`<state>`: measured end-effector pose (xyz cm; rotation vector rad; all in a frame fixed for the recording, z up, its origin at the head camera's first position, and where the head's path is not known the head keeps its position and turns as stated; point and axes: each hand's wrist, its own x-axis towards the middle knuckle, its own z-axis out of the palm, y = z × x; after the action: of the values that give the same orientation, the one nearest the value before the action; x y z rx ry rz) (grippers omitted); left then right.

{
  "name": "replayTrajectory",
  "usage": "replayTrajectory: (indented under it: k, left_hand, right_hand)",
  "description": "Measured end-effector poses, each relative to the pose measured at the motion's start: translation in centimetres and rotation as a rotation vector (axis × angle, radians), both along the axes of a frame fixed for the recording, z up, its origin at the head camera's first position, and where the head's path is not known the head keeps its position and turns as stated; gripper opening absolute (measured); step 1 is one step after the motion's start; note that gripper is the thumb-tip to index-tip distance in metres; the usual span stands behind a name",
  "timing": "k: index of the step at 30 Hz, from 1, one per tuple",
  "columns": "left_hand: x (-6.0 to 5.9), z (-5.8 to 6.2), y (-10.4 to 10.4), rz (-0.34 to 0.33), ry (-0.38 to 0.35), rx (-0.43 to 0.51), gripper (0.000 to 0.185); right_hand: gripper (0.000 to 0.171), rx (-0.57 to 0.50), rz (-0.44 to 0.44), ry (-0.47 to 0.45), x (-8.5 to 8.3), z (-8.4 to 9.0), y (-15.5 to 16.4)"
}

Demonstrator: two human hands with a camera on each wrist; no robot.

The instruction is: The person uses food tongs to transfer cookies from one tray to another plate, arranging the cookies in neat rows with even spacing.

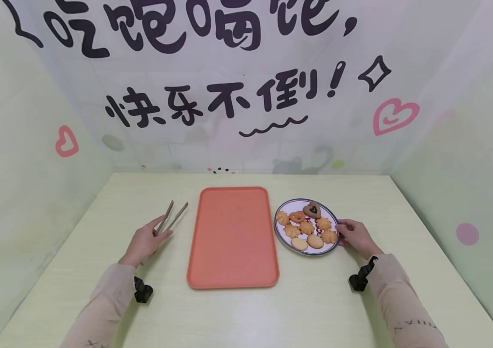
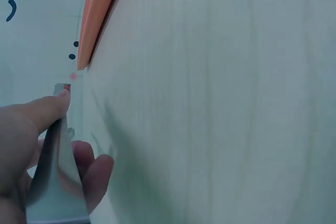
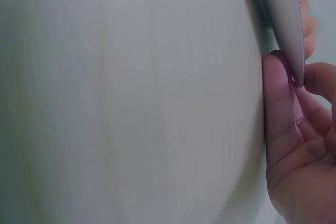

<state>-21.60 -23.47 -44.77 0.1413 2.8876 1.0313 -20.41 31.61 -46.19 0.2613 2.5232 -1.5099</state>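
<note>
On the left side of the table, my left hand (image 1: 143,242) holds a pair of metal tongs (image 1: 179,214), their toothed tips spread apart and pointing toward the back. The left wrist view shows the thumb lying along one arm of the tongs (image 2: 58,179). At the right, my right hand (image 1: 357,238) pinches the rim of a white plate (image 1: 291,206) with a blue edge. In the right wrist view, fingers lie above and below the plate's rim (image 3: 286,19). Several cookies (image 1: 306,227) lie on the plate: flower-shaped, oval, pretzel-shaped and a brown heart-shaped one.
An orange rectangular tray (image 1: 233,237) lies between the hands, with nothing on it. The plate sits close to its right side. Pale light-wood table (image 1: 237,319) surrounds everything, and a printed wall covering (image 1: 211,150) rises at the back and sides.
</note>
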Motion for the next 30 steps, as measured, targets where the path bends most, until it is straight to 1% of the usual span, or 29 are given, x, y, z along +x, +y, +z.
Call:
replayTrajectory:
  k: [8,12,15,18,20,26,28,30]
  left_hand:
    - [0.17,-0.05,-0.01,0.028,-0.052,0.005,0.064]
    - [0.02,0.04,0.02,0.035,-0.084,-0.012,0.065]
    - [0.02,0.12,0.03,0.035,-0.106,-0.007,0.065]
    - [0.13,0.17,0.08,0.034,-0.114,-0.006,0.065]
    - [0.17,0.17,0.1,0.031,-0.1,-0.024,0.064]
    - [0.44,0.23,0.24,0.026,-0.115,-0.159,0.065]
    - [0.48,0.21,0.32,0.024,-0.118,-0.176,0.066]
    - [0.45,0.13,0.4,0.017,-0.11,-0.17,0.066]
  right_hand:
    - [0.048,0.011,0.005,0.007,0.02,0.3,0.01]
    - [0.047,0.007,-0.003,-0.001,-0.04,0.21,-0.07]
    - [0.046,0.004,-0.006,0.001,-0.07,0.09,-0.1]
    - [0.046,0.003,-0.004,0.006,-0.06,-0.02,-0.11]
    - [0.046,0.001,-0.007,0.004,-0.05,-0.06,-0.1]
    - [0.046,0.006,-0.009,-0.002,-0.04,-0.13,-0.02]
    - [0.047,0.011,-0.009,-0.004,-0.05,-0.11,-0.01]
    - [0.046,0.013,-0.009,-0.006,-0.05,-0.1,0.0]
